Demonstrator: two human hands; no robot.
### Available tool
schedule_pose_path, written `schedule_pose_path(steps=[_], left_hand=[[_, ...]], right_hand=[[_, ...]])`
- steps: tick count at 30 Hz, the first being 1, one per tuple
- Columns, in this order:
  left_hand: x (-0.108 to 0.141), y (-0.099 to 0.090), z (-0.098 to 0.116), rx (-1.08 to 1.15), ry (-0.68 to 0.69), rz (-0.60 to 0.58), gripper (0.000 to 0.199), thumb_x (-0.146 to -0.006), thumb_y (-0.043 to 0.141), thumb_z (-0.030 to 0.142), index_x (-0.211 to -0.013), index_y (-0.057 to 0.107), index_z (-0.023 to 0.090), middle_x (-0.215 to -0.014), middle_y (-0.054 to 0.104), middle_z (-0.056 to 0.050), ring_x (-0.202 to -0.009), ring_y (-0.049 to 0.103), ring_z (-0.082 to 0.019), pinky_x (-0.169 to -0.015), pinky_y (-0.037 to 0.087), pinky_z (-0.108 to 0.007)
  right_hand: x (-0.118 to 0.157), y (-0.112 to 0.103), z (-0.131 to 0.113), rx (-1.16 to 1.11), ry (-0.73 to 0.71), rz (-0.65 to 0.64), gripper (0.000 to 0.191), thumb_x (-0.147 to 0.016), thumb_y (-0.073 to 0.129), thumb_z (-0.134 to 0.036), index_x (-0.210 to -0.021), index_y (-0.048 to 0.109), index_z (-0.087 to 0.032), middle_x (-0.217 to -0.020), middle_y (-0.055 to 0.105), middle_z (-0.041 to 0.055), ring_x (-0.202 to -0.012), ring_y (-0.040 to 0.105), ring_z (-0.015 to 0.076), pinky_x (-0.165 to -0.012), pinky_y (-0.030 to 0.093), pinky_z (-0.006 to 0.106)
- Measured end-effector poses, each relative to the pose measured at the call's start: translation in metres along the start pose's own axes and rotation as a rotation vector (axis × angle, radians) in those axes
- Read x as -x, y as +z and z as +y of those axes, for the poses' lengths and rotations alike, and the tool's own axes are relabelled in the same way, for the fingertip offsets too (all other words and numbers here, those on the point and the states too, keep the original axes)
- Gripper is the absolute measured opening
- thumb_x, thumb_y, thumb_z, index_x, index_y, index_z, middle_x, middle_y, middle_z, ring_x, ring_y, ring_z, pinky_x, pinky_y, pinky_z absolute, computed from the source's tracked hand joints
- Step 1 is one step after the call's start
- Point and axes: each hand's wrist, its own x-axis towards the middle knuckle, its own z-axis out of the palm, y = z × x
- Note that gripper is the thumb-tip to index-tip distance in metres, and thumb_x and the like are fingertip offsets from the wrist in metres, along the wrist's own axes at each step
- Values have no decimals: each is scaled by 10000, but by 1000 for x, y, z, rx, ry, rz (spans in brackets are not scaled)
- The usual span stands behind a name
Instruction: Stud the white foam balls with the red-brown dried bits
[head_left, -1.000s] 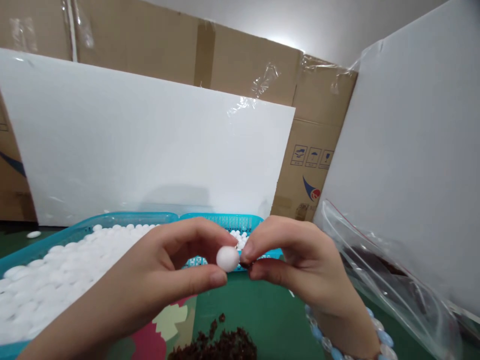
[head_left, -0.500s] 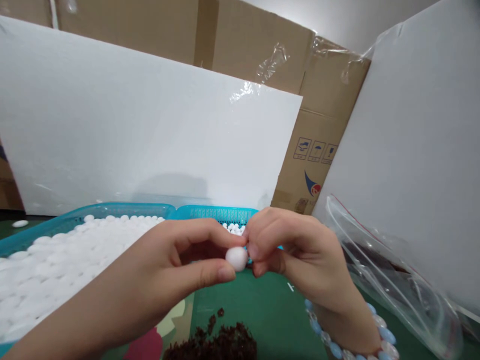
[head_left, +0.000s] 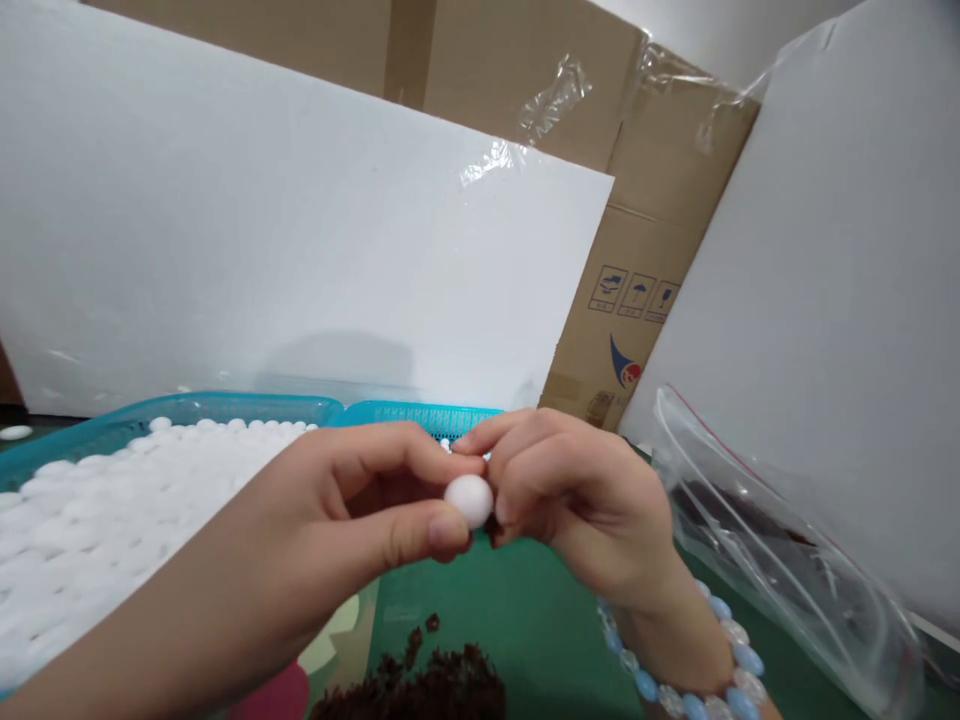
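Note:
A small smooth white ball point(head_left: 469, 501) is pinched between the thumb and index finger of my left hand point(head_left: 352, 510). Against the ball's right side, my right hand point(head_left: 574, 495) has its fingers curled and pressed together; a dark speck shows at its fingertips, too small to name. A bracelet of blue and clear beads point(head_left: 694, 700) circles my right wrist. Below the hands, a clump of dark brown crumbly shreds point(head_left: 420, 690) lies on the green table surface point(head_left: 540, 630).
On the left, a blue basket point(head_left: 247, 408) is heaped with white balls point(head_left: 142, 520). Behind my hands stands a second blue basket point(head_left: 405, 412) with smaller white balls. A clear zip bag point(head_left: 795, 570) with dark contents lies at right. White boards point(head_left: 300, 220) and cardboard point(head_left: 495, 70) wall the back.
The index finger of my right hand has stretched out leftward above the ball, near my left fingertips. Both hands and the ball have shifted slightly left and up in view.

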Motion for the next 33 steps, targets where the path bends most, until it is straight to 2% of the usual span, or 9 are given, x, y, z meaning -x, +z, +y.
schedule_pose_path(steps=[2,6,10,19,23,28,33], left_hand=[[3,5,5,2,-12,46,79,-541,544,189,-529,580,258,-526,551,111,-495,452,-48,-433,358,-138],[11,18,25,-77,-133,174,101,-540,479,129,-513,554,191,-501,521,106,-505,440,-49,-473,348,-143],[12,22,33,-234,-145,201,86,-532,475,142,-502,539,192,-492,498,100,-491,422,-68,-449,324,-170],[17,11,34,-542,-110,153,72,-536,474,233,-494,524,203,-461,454,91,-462,396,-74,-428,305,-174],[16,10,33,-573,-182,162,101,-569,440,261,-518,518,222,-487,462,69,-481,415,-113,-435,322,-215],[17,10,32,-792,-86,132,111,-580,425,265,-527,516,232,-494,488,57,-472,434,-129,-432,338,-230],[17,-1,32,-964,-180,58,191,-607,382,327,-566,545,236,-526,527,55,-558,491,-151,-502,368,-245]], right_hand=[[1,1,1,-6,-10,27,180,-696,403,-46,-576,403,-180,-553,416,-20,-611,475,84,-654,433,242],[1,2,0,-37,-8,68,178,-687,403,-31,-587,411,-178,-560,406,-21,-601,467,77,-638,438,227],[1,2,-2,-7,37,25,212,-659,388,25,-590,408,-175,-592,410,-15,-629,467,82,-648,435,234],[3,14,-4,17,72,62,300,-584,331,95,-599,407,-195,-578,493,-21,-664,500,93,-616,433,208],[5,14,-5,19,147,66,300,-581,349,82,-617,404,-211,-627,511,-19,-701,501,98,-622,427,211],[7,19,2,-31,183,93,260,-631,400,36,-657,410,-222,-661,499,-20,-644,499,87,-570,433,197],[7,31,11,62,99,80,226,-663,415,-21,-752,454,-225,-616,475,-24,-604,489,90,-525,428,183]])
